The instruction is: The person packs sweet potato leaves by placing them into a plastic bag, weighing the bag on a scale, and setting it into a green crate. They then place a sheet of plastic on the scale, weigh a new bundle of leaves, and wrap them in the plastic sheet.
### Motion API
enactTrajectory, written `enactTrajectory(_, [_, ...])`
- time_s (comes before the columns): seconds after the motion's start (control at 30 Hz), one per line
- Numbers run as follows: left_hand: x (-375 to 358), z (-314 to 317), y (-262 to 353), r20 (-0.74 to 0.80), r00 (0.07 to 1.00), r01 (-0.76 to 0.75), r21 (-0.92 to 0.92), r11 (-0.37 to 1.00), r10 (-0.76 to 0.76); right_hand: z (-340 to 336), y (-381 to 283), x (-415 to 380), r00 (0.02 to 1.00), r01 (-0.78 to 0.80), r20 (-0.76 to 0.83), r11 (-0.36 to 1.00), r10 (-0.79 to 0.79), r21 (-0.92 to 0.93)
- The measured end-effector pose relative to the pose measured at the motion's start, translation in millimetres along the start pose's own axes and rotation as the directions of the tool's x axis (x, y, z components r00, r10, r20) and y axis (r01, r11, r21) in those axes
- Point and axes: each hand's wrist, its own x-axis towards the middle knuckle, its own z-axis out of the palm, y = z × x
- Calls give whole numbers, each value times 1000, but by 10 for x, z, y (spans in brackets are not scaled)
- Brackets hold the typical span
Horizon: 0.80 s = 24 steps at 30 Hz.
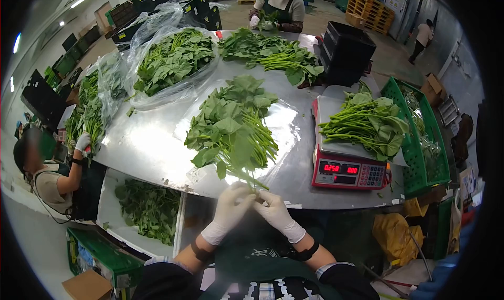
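Note:
In white gloves, my left hand (230, 208) and my right hand (274, 211) meet at the table's near edge. Both have their fingers closed on the lower stems of a small bunch of leafy greens (242, 155), whose leaves point away from me. Behind it lies a large heap of leafy greens (226, 111) with long green stems. To the right, a red digital scale (336, 178) bears another bunch of stems (362, 121). Its lit red display appears to read 0.250 and 0.00. My fingertips partly hide the stem ends.
More greens fill a clear plastic bag (176, 64) and lie in a pile (270, 53) at the back of the metal table (139, 140). A black crate (346, 53) and a green crate (420, 166) stand right. Co-workers handle greens at the left and far side. A white bin (113, 195) sits below left.

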Motion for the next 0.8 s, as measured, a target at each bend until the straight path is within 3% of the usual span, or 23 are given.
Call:
enactTrajectory(0.07, [7, -9, -29, -14, 993, -111, 109, 988, 114, -4, 3, 1, 1000, 12, -3, 1000, -11, 21])
enactTrajectory(0.17, [9, -14, -33, -13, 985, -167, 138, 976, 170, 13, 75, 3, 999, -41, 35, 999, 42, -21])
enactTrajectory(0.2, [-21, -19, -66, -14, 986, -165, 137, 977, 169, 46, 100, 7, 1000, 20, 2, 999, -20, 35])
enactTrajectory(0.27, [-73, -37, -164, -315, 944, 15, -248, 969, -95, 79, 104, 22, 996, 83, -33, 993, -80, 88])
enactTrajectory(0.33, [7, -105, -206, -498, 833, -50, -500, 864, -240, 89, 87, 45, 995, 80, -65, 988, -72, 130])
enactTrajectory(0.37, [46, -176, -119, -546, 774, -83, -589, 804, -320, 71, 108, 49, 995, 79, -65, 988, -71, 130])
enactTrajectory(0.43, [23, -315, -193, -528, 792, -101, -608, 787, -306, 5, 169, 65, 994, -35, 111, 985, 16, 170])
enactTrajectory(0.47, [13, -353, -232, -510, 810, -119, -626, 770, -289, -17, 123, 74, 994, -33, 113, 985, 14, 170])
enactTrajectory(0.53, [-13, -338, -309, -509, 818, -92, -575, 813, -267, -76, -12, 103, 983, -74, 168, 997, 77, -22])
enactTrajectory(0.63, [-117, -247, -303, -459, 871, 18, -331, 943, -178, -138, 63, 192, 988, -64, 144, 992, 48, 109])
enactTrajectory(0.7, [-209, -173, -374, -421, 907, -31, -121, 992, -23, -159, 7, 219, 989, -91, 134, 981, 69, 170])
enactTrajectory(0.77, [-281, -93, -401, -394, 918, -24, -136, 990, -32, -210, -95, 272, 994, 69, 72, 987, -80, 146])
enactTrajectory(0.8, [-291, -60, -413, -361, 924, -135, -7, 991, 123, -241, -154, 300, 995, 69, 68, 987, -80, 144])
